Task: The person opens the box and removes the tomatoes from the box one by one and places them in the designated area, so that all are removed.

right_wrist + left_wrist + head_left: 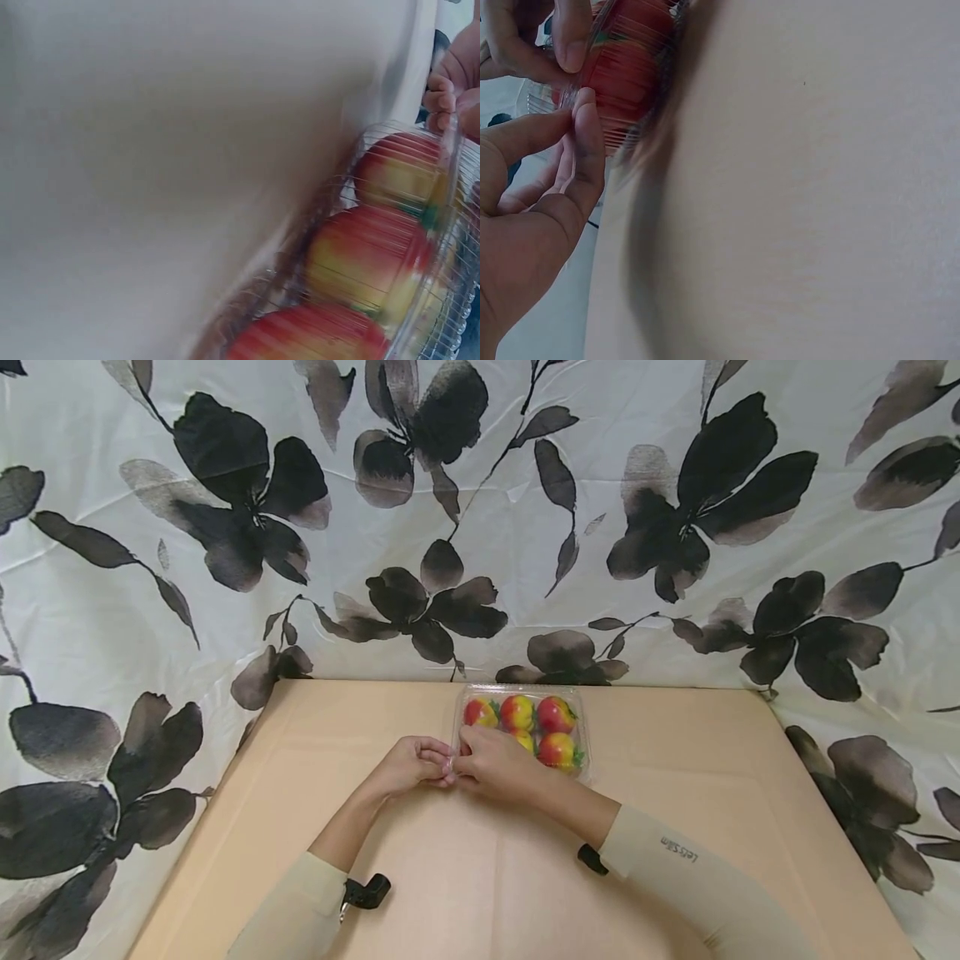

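Observation:
A clear plastic clamshell box (586, 727) holds several red-and-yellow fruits (557, 714) with green bits at their ends. At the box's near left corner, my left hand (408, 766) pinches the rim between thumb and fingertips. My right hand (495, 764) grips the same corner just beside it and covers part of the front row. In the left wrist view, the fingertips of both hands meet at the plastic edge. Ribbed walls of the box (442, 300) and its raised rim show in the right wrist view, with blurred fruits inside.
The box stands at the far edge of a light tan table (360, 718). Behind it hangs a white cloth (540, 535) printed with dark flowers, which also shows along both sides. A small black device (367, 892) is strapped at the left sleeve.

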`<move>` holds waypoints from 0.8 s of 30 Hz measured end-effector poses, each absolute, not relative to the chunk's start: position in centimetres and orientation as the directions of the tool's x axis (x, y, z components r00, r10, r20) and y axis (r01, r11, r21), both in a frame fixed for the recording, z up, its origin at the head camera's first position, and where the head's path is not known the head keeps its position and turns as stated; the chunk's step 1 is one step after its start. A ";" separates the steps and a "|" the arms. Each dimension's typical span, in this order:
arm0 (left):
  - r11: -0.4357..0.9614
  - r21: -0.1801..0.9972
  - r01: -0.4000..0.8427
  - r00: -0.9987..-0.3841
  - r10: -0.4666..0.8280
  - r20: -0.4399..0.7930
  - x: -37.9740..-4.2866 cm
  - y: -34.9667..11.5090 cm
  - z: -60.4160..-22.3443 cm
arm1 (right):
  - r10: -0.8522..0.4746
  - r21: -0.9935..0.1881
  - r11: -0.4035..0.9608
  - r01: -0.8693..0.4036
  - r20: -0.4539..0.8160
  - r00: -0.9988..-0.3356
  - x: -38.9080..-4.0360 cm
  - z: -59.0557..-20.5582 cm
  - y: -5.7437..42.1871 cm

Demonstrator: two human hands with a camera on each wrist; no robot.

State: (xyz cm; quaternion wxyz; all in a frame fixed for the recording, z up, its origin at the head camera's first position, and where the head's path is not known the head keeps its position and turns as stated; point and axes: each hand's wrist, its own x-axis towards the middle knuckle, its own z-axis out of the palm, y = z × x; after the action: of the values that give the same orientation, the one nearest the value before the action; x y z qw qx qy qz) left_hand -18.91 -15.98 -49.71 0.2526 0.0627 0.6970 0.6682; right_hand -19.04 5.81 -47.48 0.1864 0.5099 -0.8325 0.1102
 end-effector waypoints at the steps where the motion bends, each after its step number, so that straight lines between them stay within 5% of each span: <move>1: 0.102 0.964 -0.245 -0.865 0.426 -0.265 -19.0 -16.0 -49.7 | -0.806 0.016 0.457 -0.890 0.431 -0.406 -19.0 -47.5 5.8; 24: 0.147 0.966 -0.213 -0.872 0.417 -0.256 -19.0 -15.4 -49.4 | -0.775 0.020 0.448 -0.894 0.508 -0.376 -19.5 -48.6 5.9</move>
State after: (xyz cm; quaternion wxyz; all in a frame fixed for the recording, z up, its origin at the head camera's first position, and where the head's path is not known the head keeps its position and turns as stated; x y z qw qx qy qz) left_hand -18.97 -15.45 -49.40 0.2428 0.0712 0.7175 0.6490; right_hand -19.54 5.95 -48.57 0.2290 0.5092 -0.8193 0.1301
